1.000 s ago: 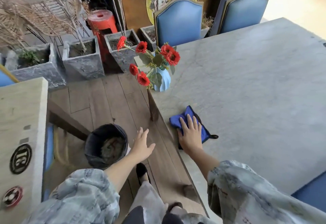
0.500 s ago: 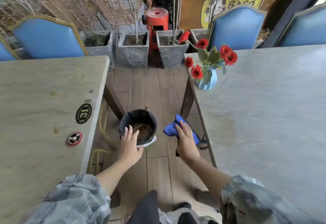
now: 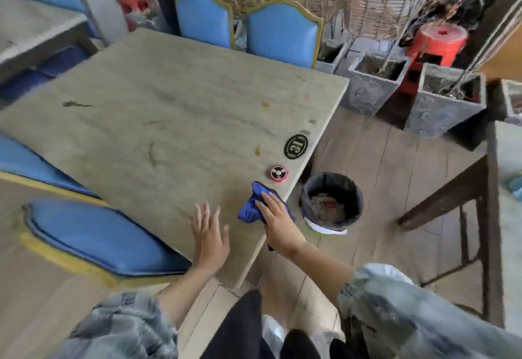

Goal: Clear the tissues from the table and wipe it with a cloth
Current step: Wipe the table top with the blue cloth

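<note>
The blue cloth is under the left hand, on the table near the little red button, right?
Not quite: the head view shows the blue cloth under the right hand, not the left hand, which is spread open beside it. The rest holds: on the table, near the red button.

Café: numbered table [image 3: 169,110], call button [image 3: 278,173], blue chairs [image 3: 284,37].

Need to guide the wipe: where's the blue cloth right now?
In the head view the blue cloth lies under the right hand at the beige table's right edge, just below the red disc, left of the bin.
</note>
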A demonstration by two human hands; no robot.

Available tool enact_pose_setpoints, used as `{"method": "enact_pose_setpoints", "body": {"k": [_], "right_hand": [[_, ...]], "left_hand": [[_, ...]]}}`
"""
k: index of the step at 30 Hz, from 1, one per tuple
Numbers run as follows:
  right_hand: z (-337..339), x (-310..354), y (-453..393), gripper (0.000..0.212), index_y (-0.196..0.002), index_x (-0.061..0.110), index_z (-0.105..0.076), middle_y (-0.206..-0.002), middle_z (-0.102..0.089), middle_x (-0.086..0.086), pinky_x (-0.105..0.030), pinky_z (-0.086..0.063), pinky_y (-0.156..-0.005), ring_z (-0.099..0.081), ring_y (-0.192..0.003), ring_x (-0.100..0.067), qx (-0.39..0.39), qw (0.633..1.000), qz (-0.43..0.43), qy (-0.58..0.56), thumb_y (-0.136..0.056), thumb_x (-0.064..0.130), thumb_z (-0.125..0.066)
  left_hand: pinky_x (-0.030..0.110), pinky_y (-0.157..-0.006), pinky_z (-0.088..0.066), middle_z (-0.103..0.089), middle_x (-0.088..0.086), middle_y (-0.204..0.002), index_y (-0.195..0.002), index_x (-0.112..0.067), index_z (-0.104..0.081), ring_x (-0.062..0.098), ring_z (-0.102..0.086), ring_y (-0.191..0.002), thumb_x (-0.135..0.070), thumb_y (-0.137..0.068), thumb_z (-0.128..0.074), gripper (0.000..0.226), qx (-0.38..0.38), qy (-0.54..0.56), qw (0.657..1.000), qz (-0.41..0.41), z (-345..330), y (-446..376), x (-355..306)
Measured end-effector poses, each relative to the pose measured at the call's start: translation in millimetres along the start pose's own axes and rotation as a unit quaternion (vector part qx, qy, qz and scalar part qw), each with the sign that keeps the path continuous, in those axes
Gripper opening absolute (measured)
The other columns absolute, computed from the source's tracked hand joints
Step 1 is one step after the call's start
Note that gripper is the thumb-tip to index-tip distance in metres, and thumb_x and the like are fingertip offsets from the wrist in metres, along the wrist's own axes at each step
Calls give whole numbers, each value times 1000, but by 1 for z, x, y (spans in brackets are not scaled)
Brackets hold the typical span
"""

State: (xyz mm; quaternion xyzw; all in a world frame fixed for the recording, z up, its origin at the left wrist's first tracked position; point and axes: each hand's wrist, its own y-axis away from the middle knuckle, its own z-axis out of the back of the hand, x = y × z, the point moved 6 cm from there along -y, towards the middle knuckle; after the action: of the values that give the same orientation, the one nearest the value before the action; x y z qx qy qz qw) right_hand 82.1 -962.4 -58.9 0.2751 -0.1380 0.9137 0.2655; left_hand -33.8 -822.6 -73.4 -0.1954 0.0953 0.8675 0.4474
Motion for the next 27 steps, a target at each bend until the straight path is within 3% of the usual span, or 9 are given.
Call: {"method": "enact_pose_setpoints", "body": {"k": [3, 6, 8, 10, 13, 15, 19, 24, 27], "right_hand": [[-32, 35, -20, 65, -135, -1, -49, -148, -38, -21, -56, -35, -106, -34, -136, -44, 42, 999, 23, 10, -74, -12, -66], [-56, 64, -32, 72, -147, 4, -32, -159, -14, -14, -44, -17, -119, -7, -147, -33, 87, 994, 51, 31, -80, -11, -55], [-68, 78, -38, 63, -149, 7, -26, -160, -6, -12, -41, -9, -120, 2, -148, -30, 111, 991, 59, 38, -91, -3, -47], [-78, 85, -45, 55, -150, 10, -26, -160, -3, -10, -41, -6, -120, 6, -148, -28, 145, 987, 52, 48, -100, 17, -46], [-85, 81, -45, 77, -151, 18, -23, -159, 5, -3, -38, 7, -119, 16, -146, -23, 185, 980, 46, 53, -91, 62, -40], [-79, 77, -48, 88, -152, 21, -23, -160, 3, -2, -35, 12, -117, 18, -145, -18, 168, 983, 65, 35, -84, 76, -24], [-56, 50, -67, 96, -148, 13, -32, -159, -14, -9, -42, 8, -119, 10, -145, -17, 93, 993, 74, 24, -83, 79, -6], [-27, 2, -94, 97, -152, 18, -16, -161, 1, -5, -44, 20, -115, 22, -144, -19, 127, 983, 61, 118, -80, 78, 6], [-8, -26, -110, 90, -151, 14, -22, -161, -6, -8, -48, 19, -114, 17, -145, -23, 131, 974, 85, 164, -86, 72, 1]], "left_hand": [[49, -116, -7, -16, 17, -157, -145, -3, -32, 24, 3, -146, -44, -92, -21, 68, -12, 19, 999, 40, 13, 20, 39], [36, -118, 2, -4, 6, -160, -150, -8, -19, 16, 12, -146, -51, -91, -15, 73, -18, 40, 997, 61, 19, 41, 62], [33, -119, 4, 5, -1, -157, -151, -11, -13, 13, 14, -146, -54, -91, -14, 74, -21, 61, 995, 72, 20, 52, 73], [35, -120, -3, 7, -5, -156, -151, -11, -13, 14, 11, -147, -55, -91, -17, 75, -29, 92, 992, 82, 21, 59, 81], [30, -120, -5, 13, -9, -155, -152, -13, -9, 8, 13, -146, -57, -92, -21, 75, -27, 118, 989, 82, 22, 67, 83], [26, -118, -3, 14, -9, -156, -152, -16, -7, 5, 15, -145, -62, -92, -19, 77, -35, 127, 988, 76, 24, 69, 82], [31, -119, -5, 6, -4, -158, -152, -15, -10, 12, 8, -147, -68, -90, -14, 82, -61, 118, 988, 83, 19, 64, 74], [42, -120, 1, 4, -1, -159, -151, -16, -9, 15, 10, -147, -62, -92, -20, 76, -79, 56, 990, 107, 5, 29, 28], [49, -118, 7, 1, 0, -160, -152, -19, -10, 16, 10, -147, -62, -92, -22, 75, -67, -44, 986, 145, -9, 0, 4]]}}
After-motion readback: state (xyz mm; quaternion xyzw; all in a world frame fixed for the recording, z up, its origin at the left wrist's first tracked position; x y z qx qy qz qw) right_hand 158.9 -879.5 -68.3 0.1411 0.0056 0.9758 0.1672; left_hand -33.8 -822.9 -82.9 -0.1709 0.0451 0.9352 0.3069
